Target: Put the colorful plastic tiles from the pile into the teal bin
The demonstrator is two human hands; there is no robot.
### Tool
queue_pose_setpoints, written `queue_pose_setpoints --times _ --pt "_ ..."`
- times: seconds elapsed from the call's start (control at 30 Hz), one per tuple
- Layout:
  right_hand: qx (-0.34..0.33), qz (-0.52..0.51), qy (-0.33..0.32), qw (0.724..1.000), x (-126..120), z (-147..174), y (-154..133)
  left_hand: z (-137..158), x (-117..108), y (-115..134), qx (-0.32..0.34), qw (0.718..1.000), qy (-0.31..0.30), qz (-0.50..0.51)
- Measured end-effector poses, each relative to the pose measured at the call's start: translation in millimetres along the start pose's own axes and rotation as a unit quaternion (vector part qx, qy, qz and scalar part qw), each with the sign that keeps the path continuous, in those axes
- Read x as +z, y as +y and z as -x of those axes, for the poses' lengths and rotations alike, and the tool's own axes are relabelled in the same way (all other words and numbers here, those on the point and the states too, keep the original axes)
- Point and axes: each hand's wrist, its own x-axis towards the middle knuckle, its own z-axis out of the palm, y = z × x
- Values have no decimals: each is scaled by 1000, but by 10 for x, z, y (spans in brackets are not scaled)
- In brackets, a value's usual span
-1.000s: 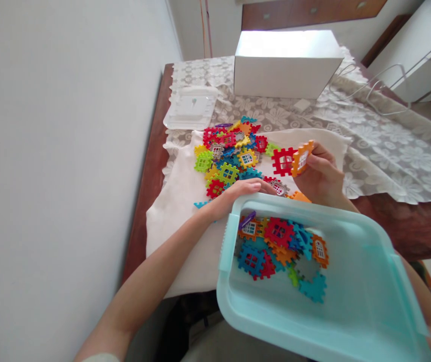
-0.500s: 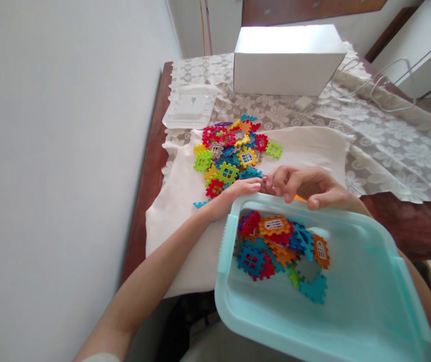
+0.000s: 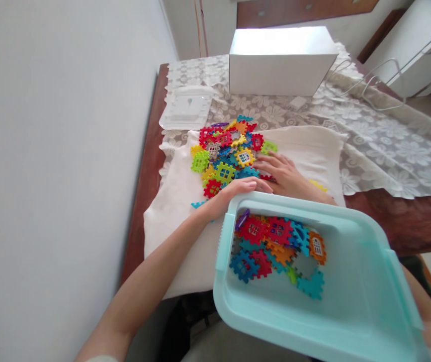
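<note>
Spread fingers on the right hand (image 3: 285, 176) reach the near-right edge of the colourful pieces (image 3: 229, 160) heaped on the table's white cloth (image 3: 185, 231); whether the left hand (image 3: 238, 189) grips the tub (image 3: 298, 202), I can't tell.

We record a white box (image 3: 281, 73) on the lace cloth (image 3: 389, 146) at the far side of the tabletop (image 3: 151, 156). Just in front of it we see a small white block (image 3: 297, 103); to its right, a looped white cable (image 3: 384, 109). Pale wall (image 3: 57, 125) at our left; beyond the tabletop, a brown wooden panel (image 3: 283, 13) and a white cabinet (image 3: 422, 42).
</note>
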Motion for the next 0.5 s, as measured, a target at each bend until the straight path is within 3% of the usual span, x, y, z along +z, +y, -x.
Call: queue_pose_setpoints --times 0.17,0.37,0.5 --pt "-8 -102 3 995 15 -40 18 1 1 39 5 1000 0 -28" --pt "86 -255 -4 963 -46 -57 -143 11 40 102 14 999 -6 -43" --pt "110 -274 -5 955 -41 -62 -147 10 43 108 18 999 -7 -44"
